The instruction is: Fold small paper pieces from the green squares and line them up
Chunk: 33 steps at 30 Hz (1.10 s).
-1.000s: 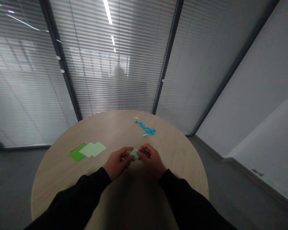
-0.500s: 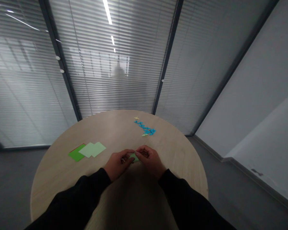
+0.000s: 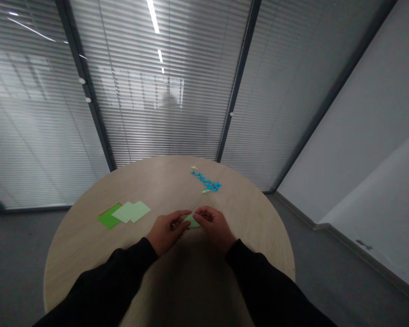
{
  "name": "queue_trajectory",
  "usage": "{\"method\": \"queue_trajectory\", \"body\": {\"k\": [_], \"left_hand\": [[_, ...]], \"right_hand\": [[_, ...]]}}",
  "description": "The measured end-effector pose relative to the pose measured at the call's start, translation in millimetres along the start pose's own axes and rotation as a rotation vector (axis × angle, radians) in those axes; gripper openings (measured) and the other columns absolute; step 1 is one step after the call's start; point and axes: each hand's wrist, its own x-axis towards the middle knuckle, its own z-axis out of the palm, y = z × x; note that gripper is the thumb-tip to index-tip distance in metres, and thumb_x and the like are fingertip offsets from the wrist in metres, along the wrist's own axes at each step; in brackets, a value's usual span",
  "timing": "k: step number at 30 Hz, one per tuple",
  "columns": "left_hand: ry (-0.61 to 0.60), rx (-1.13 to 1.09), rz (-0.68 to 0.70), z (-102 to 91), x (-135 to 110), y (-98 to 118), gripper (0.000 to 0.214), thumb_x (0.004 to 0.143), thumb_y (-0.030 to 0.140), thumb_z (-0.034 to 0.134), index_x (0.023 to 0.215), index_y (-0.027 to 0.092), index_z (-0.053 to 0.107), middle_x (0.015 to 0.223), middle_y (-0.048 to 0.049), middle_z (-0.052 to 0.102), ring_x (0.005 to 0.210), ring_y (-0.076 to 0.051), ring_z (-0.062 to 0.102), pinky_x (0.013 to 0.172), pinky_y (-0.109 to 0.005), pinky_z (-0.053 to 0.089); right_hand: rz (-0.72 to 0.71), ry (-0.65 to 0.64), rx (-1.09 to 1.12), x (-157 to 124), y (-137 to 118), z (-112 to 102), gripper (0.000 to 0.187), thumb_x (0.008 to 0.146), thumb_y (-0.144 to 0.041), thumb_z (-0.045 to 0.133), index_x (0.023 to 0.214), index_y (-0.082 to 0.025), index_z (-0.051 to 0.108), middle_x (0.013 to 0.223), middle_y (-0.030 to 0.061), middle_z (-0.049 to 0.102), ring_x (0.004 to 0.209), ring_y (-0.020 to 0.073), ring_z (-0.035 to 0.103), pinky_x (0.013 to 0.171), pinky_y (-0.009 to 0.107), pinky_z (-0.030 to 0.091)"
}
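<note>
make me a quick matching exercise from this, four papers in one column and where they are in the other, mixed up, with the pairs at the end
Column one
1. bright green sheet
2. blue folded pieces
3. yellow folded piece
4. small green paper

Column two
a. nearest the blinds
b. held between the left hand and right hand
c. partly under a pale green sheet
d. in a trailing cluster beyond the hands

Pairs
1-c, 2-d, 3-a, 4-b
</note>
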Motion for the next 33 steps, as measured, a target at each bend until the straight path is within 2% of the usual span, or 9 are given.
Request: {"method": "queue_trajectory", "body": {"k": [11,16,20,24,28,33], "left_hand": [[-0.016,-0.018,-0.001,-0.5,-0.6,2.3,0.041,0.09,0.042,0.059,0.122,0.02,0.07,0.062,0.0003,0.067,0.052,-0.015,0.058,0.056,-0.026,0.045],[-0.018,0.03,0.029,0.2,-0.8,0.3,0.038,0.089,0.042,0.059,0.118,0.021,0.072,0.066,-0.0002,0.069,0.055,-0.014,0.058,0.056,-0.025,0.044],[-0.007,-0.106,-0.061,0.5,1.0,-2.9,0.041,0.087,0.044,0.061,0.118,0.018,0.07,0.078,-0.0037,0.073,0.057,-0.015,0.062,0.059,-0.027,0.051],[0.065,-0.302,-0.12,0.8,5.5,-8.4,0.043,0.079,0.044,0.069,0.11,0.014,0.069,0.088,-0.0089,0.074,0.067,-0.018,0.067,0.068,-0.032,0.055],[0.142,-0.302,-0.159,1.0,7.1,-9.8,0.036,0.077,0.044,0.071,0.098,0.014,0.072,0.075,-0.0067,0.073,0.067,-0.019,0.067,0.066,-0.03,0.051],[0.115,-0.207,-0.157,0.4,5.3,-8.1,0.034,0.079,0.045,0.07,0.095,0.015,0.074,0.07,-0.0052,0.072,0.06,-0.017,0.063,0.059,-0.028,0.045]], "right_hand": [[0.008,0.02,-0.052,0.0,-3.8,2.0,0.025,0.077,-0.042,0.073,0.082,-0.019,0.064,0.074,0.0008,0.066,0.068,0.0161,0.061,0.066,0.03,0.047],[0.015,0.014,-0.113,-1.2,-8.6,0.7,0.021,0.076,-0.037,0.071,0.079,-0.018,0.064,0.072,-0.0005,0.062,0.067,0.0149,0.057,0.065,0.028,0.043],[0.045,0.04,-0.038,-1.2,-11.0,0.2,0.02,0.074,-0.036,0.07,0.078,-0.018,0.063,0.069,-0.0026,0.057,0.064,0.0132,0.051,0.062,0.026,0.038],[0.093,0.063,0.042,-1.5,-12.5,2.0,0.023,0.074,-0.039,0.07,0.079,-0.018,0.061,0.068,-0.0032,0.055,0.062,0.0124,0.048,0.06,0.026,0.037],[0.115,0.039,-0.036,-1.6,-13.6,2.9,0.023,0.072,-0.039,0.07,0.078,-0.019,0.059,0.064,-0.004,0.054,0.057,0.0119,0.045,0.056,0.026,0.036],[0.057,0.027,-0.158,-1.5,-14.8,0.9,0.023,0.073,-0.039,0.07,0.077,-0.018,0.061,0.068,-0.0011,0.059,0.061,0.013,0.051,0.059,0.027,0.039]]}}
